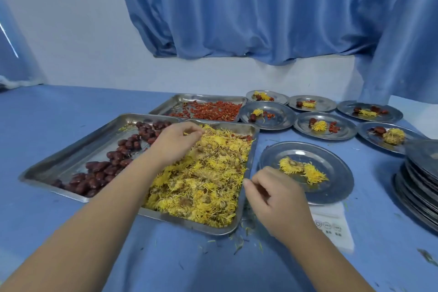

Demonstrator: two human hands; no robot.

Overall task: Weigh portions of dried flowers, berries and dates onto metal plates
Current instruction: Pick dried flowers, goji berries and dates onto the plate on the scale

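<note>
Right hand (pixel 275 199) fingers pinched, contents unclear, hiding scale (pixel 336 230); left hand (pixel 175 142) pinching flowers (pixel 208 177).

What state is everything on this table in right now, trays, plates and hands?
Flower tray: full.
Date tray: partly filled.
Berry tray: thinly covered.
Plate on scale: flowers only.
Six back plates: portioned.
Plate stack: unused.
Left hand: pinching flowers.
Right hand: loosely curled.
</note>
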